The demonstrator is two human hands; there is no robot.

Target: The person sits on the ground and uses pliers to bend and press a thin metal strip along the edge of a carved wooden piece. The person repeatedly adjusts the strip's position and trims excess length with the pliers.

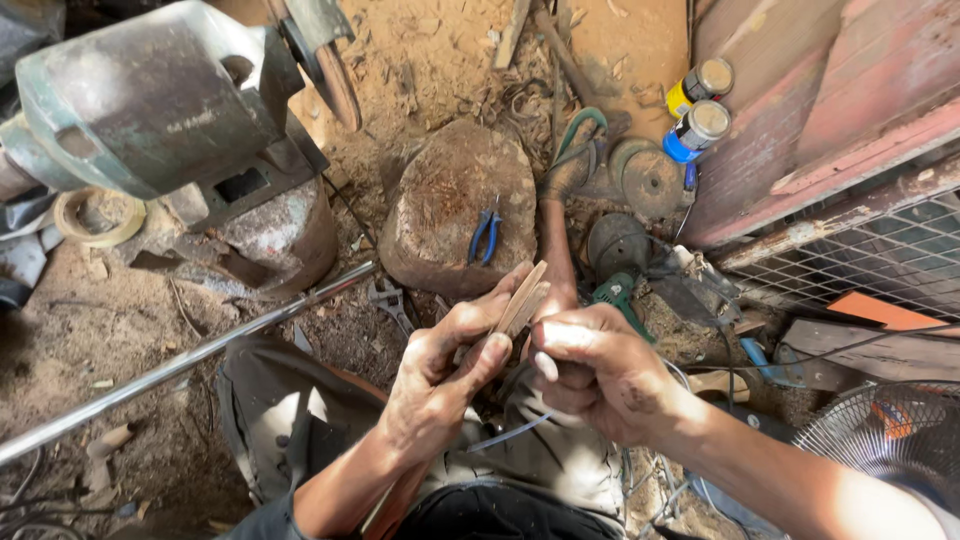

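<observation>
Your left hand [440, 385] has fingers curled tight round a thin wooden strip [520, 305] over your lap, w/ right hand [590, 370] closed, pinching its edge, blue-handled pliers [484, 236] on rock [455, 205] beyond.

I'm looking down into a rough dirt-floor workshop: a bench grinder [150, 100], blue-handled pliers [484, 236] on a stone [440, 190], grinding discs [650, 180], a spanner [390, 300] in the dust

One head-worn camera looks steeply down, close over both hands, onto the dirt floor [120, 340] beyond.
</observation>
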